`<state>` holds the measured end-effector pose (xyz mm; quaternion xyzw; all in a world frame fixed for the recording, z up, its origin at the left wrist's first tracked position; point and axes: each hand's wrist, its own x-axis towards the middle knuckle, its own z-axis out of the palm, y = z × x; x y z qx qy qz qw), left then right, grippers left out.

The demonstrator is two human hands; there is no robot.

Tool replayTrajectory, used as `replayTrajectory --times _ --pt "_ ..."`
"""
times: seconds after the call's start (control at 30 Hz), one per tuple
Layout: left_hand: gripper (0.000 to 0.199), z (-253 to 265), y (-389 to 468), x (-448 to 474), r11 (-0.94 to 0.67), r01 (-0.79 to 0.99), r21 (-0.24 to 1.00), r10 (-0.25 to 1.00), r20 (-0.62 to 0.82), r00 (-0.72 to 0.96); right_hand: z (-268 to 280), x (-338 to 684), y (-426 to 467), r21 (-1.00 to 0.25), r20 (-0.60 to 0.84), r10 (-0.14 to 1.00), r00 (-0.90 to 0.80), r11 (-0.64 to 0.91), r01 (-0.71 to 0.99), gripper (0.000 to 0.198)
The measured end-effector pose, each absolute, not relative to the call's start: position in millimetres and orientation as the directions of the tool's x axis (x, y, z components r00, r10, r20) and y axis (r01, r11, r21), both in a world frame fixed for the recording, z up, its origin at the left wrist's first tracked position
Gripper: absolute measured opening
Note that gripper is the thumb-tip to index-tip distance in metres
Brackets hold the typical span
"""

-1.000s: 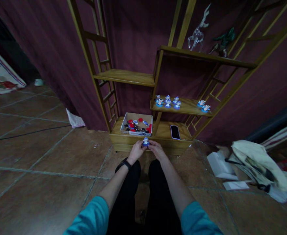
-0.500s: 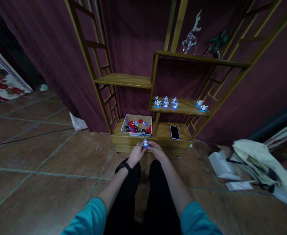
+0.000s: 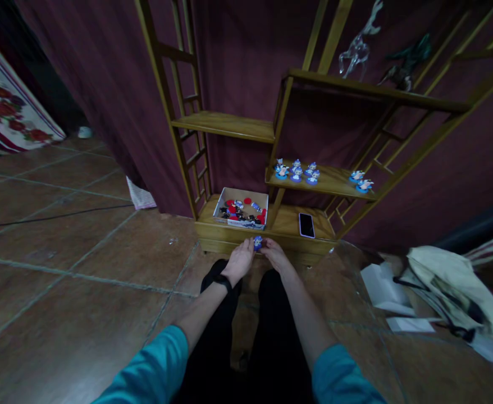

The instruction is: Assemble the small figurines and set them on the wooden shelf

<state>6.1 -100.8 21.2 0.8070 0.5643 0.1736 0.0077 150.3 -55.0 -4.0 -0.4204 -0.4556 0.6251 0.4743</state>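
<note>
Between my two hands, in front of the bottom drawer panel, is a small purple-and-white figurine (image 3: 258, 242). My left hand (image 3: 242, 259) holds it from the left with fingers closed. On the other side, my right hand (image 3: 275, 254) pinches its right edge. Just beyond them a shallow cardboard box (image 3: 265, 202) stands on the bottom shelf, holding red, black and white-blue pieces. Similar purple figurines (image 3: 296, 174) stand on the middle shelf (image 3: 334, 178), next to blue-based ones (image 3: 281, 171). Two more blue-based figurines (image 3: 363, 185) are at that shelf's right end.
A phone (image 3: 306, 225) lies on the bottom shelf, right of the box. A clear deer-like figure (image 3: 356, 51) and a dark statue (image 3: 407, 60) occupy the upper shelf. White boxes (image 3: 384, 289) and a cream cloth bag (image 3: 452, 280) rest on the floor at right.
My view has shifted, so the shelves sit further right and slightly higher or lower in places. The figurine has tilted between my hands, which both still hold it.
</note>
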Motion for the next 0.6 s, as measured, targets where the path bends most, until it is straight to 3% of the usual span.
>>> replayTrajectory --times 0.37,0.6 --pt "0.049 14.4 -99.3 11.6 -0.421 0.904 0.078 0.876 0.294 0.382 -6.7 159.5 -56.0 -0.963 -0.118 0.977 -0.176 -0.156 -0.218 0.039" --pt "0.053 14.7 -100.6 12.0 -0.421 0.897 0.137 0.882 0.294 0.369 -4.8 157.5 -55.9 -0.959 -0.114 0.975 -0.193 -0.159 -0.236 0.038"
